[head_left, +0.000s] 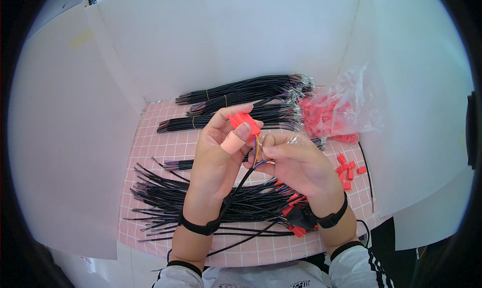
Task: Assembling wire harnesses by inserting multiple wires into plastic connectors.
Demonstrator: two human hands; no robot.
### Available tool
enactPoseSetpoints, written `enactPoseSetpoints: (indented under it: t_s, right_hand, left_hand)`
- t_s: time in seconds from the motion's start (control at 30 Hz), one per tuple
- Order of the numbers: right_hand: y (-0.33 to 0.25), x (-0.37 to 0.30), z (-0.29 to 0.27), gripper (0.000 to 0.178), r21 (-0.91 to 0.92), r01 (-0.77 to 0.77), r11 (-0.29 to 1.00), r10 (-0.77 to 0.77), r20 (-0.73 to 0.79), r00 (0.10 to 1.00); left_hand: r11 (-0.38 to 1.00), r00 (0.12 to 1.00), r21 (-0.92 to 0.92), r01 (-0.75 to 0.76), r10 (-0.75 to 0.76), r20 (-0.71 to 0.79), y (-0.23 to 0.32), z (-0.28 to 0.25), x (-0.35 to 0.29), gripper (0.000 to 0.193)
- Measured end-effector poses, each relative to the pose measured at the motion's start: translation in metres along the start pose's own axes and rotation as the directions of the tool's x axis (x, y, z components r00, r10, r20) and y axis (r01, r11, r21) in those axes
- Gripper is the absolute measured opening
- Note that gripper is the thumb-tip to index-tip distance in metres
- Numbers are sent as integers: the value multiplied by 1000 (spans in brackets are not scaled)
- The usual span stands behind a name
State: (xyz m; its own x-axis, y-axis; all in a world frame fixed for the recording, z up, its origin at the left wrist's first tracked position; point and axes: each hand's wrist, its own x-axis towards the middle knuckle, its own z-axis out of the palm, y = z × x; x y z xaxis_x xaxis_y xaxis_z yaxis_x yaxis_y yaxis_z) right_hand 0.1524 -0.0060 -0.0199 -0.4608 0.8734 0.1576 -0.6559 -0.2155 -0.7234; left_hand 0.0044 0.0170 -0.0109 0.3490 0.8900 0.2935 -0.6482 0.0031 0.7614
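Observation:
A red plastic connector housing (246, 120) is gripped between the thumb and fingers of my left hand (213, 145), with a peach-coloured band round that thumb. Thin coloured wires (256, 151), yellow and purple among them, run from the housing's lower end into a black cable (245, 178). Close beside the housing, my right hand (300, 160) has its thumb and fingers pinched on the thin wires. The exact wire ends between the right fingertips are too small to make out. The cable hangs down between my forearms.
Bundles of black cables (246, 89) lie at the back of the pink gridded table (150, 142). A clear bag of red housings (334, 112) sits back right, with loose red housings (346, 170) nearer. Many cables with red ends (201, 202) spread below my hands. White panels (226, 32) surround the table.

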Motion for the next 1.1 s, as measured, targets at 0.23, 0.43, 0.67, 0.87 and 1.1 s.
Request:
enactPoseSetpoints:
  t_s: [0.23,0.43,0.67,0.87,1.1]
  right_hand:
    - [5,3,0,12,16,44,999,-44,-2,999]
    - [3,1,0,13,-20,58,998,-58,-18,998]
    - [13,1,6,12,-105,189,976,-200,-109,974]
    - [11,3,11,12,-131,181,975,-196,-113,974]
    - [9,2,14,12,-140,226,964,-254,-233,939]
  left_hand:
    - [986,996,148,-78,83,-29,-1,2,0,34]
    - [994,999,100,-32,36,-34,-3,4,1,30]
    - [976,996,196,-91,90,15,-5,2,1,30]
    - [998,995,46,-43,47,-89,-1,3,2,29]
    - [995,988,-18,-94,91,-127,3,-2,2,30]
